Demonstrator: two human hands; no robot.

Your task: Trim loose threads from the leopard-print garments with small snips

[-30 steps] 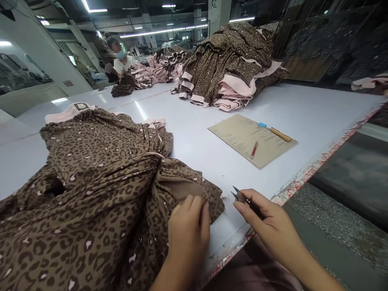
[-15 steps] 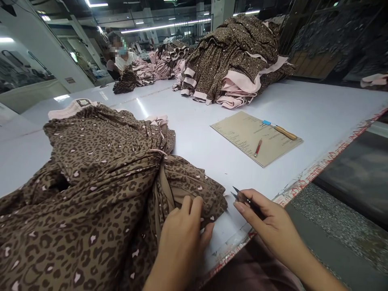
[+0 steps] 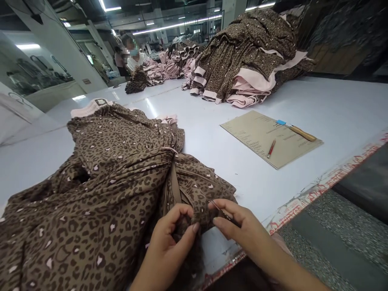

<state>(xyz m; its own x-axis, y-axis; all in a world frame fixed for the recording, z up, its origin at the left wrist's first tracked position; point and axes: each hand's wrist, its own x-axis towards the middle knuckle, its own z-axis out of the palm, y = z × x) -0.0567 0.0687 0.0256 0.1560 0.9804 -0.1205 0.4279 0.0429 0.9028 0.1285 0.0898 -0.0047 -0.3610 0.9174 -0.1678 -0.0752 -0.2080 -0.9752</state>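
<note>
— Brown leopard-print cloth (image 3: 121, 194), heaped near-left on your white table (image 3: 201, 129). Your hands?
— Close together, not touching. Your left hand (image 3: 174, 236) pinches the cloth's near-right part, thumb against fingers; your right hand (image 3: 239, 222) grips a slim dark tool (image 3: 218, 207), mostly hidden.
— Handling guess?
— Soft, limp, light per layer, weightier as a heap; not fragile, folds may slide. Pinch near the free end.
— Room?
— Red-marked table edge (image 3: 329, 181) runs close below your hands. Bare tabletop between cloth and cardboard sheet (image 3: 242, 128).
</note>
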